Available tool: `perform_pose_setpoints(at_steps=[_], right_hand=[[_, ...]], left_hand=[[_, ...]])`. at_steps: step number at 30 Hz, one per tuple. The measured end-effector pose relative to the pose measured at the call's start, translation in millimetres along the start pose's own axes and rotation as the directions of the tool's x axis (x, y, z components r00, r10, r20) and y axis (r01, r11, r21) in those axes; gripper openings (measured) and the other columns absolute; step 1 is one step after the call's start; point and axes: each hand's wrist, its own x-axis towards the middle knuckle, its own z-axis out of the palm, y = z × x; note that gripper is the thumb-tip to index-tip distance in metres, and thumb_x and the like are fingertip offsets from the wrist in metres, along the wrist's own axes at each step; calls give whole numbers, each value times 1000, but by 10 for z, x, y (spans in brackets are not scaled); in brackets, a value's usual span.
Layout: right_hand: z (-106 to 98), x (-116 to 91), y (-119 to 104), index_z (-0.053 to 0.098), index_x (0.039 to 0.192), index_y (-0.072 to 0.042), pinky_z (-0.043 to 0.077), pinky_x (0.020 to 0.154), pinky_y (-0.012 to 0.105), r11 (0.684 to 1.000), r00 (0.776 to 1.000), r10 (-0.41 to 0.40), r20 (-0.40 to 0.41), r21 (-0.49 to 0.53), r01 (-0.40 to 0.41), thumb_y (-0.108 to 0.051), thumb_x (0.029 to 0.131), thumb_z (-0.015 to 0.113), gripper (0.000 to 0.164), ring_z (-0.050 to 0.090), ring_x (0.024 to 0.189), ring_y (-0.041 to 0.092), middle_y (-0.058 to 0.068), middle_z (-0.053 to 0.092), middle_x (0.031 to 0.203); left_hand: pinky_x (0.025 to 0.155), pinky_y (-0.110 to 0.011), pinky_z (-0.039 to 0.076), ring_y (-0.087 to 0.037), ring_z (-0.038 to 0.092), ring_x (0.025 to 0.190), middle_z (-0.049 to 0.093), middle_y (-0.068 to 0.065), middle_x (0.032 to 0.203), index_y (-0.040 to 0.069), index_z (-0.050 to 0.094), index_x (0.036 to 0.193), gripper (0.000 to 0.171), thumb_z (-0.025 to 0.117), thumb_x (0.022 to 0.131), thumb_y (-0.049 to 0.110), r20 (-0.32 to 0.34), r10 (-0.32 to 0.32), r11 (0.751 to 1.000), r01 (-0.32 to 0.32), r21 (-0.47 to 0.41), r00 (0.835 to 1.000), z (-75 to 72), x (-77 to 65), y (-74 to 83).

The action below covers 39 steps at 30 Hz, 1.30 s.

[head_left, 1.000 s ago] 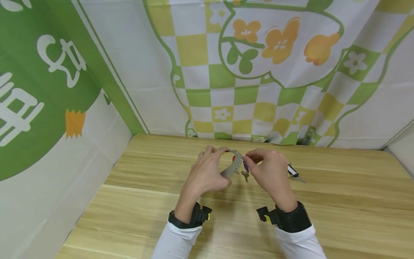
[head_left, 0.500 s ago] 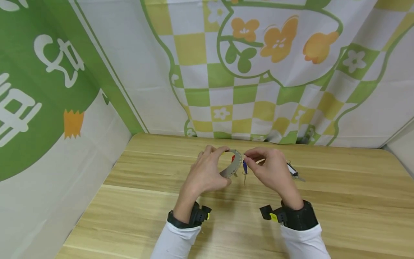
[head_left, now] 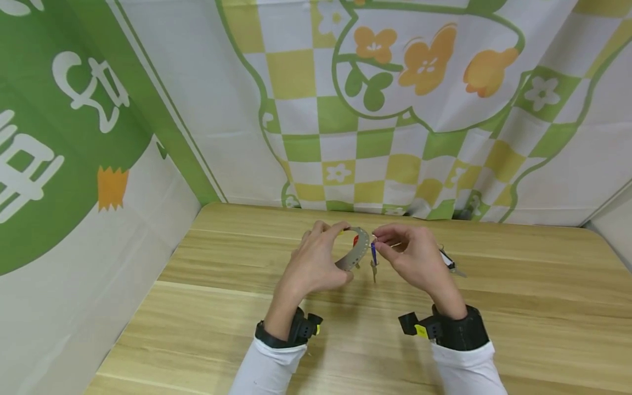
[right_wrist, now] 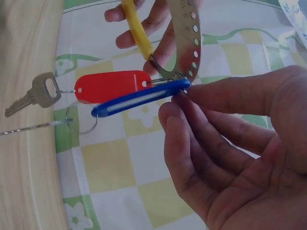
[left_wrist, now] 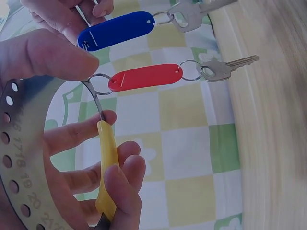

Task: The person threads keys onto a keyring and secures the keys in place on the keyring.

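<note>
My left hand (head_left: 316, 263) grips a flat metal key-holder ring (left_wrist: 29, 167) with numbered holes, fingers around its yellow grip (left_wrist: 108, 163). From the ring a red key tag (left_wrist: 144, 77) hangs by a small split ring, and a key (left_wrist: 218, 70) is linked to its other end. To the right, thumb and fingertips of my right hand (head_left: 415, 260) pinch the upper end of a blue key tag (right_wrist: 139, 99), at its small metal ring. A second key (head_left: 373, 271) dangles below the blue tag. In the right wrist view, the blue tag's pinched end overlaps the key-holder's edge.
Another key tag (head_left: 446, 259), dark and white with a key, lies on the wooden table (head_left: 197, 329) behind my right hand. A patterned curtain (head_left: 340, 153) stands along the table's back edge, with a green and white cloth wall (head_left: 148, 219) at the left.
My right hand has shifted slightly right, away from the ring. The blue tag and its key have swung and turned, now hanging nearly straight down. My left hand stays almost still.
</note>
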Motion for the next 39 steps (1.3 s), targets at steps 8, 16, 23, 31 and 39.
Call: perform_pose_setpoints(at_steps=[8, 16, 23, 31, 39], right_hand=[[-32, -10, 11, 65, 105, -11, 47, 71, 30, 999, 998, 6, 56, 48, -8, -19, 84, 64, 23, 61, 81, 11, -2, 65, 92], [-31, -19, 20, 62, 109, -13, 48, 72, 33, 996, 993, 24, 115, 88, -34, -22, 79, 70, 33, 62, 82, 13, -1, 64, 95], [-4, -14, 12, 59, 109, -11, 48, 71, 31, 997, 997, 12, 81, 79, -18, -20, 77, 71, 36, 62, 81, 12, 0, 62, 94], [-2, -18, -18, 59, 109, -14, 48, 70, 30, 998, 998, 19, 62, 61, -23, -23, 76, 72, 37, 61, 80, 11, -2, 62, 93], [10, -15, -27, 60, 105, -11, 48, 68, 27, 999, 999, 10, 43, 45, -12, -19, 75, 73, 33, 62, 78, 10, -1, 62, 92]], left_hand=[[59, -35, 38, -19, 42, 88, 44, 0, 112, 32, 44, 133, 80, 71, 58, 33, -11, -5, 1000, 5, 7, 1000, -5, -3, 3], [62, -35, 37, -19, 42, 89, 44, 1, 111, 32, 43, 135, 82, 71, 58, 34, -10, -9, 1000, 9, 12, 1000, -12, -12, 8], [61, -35, 37, -19, 43, 88, 43, 2, 111, 31, 42, 136, 83, 71, 59, 34, -7, -13, 1000, 13, 19, 1000, -13, -12, 0], [60, -35, 37, -19, 43, 88, 43, 3, 110, 32, 42, 135, 82, 71, 58, 34, -12, -21, 1000, 21, 21, 1000, -7, -5, 2], [60, -35, 37, -19, 43, 88, 43, 2, 110, 31, 42, 136, 82, 71, 59, 35, -8, -21, 1000, 21, 15, 1000, -15, -7, 5]])
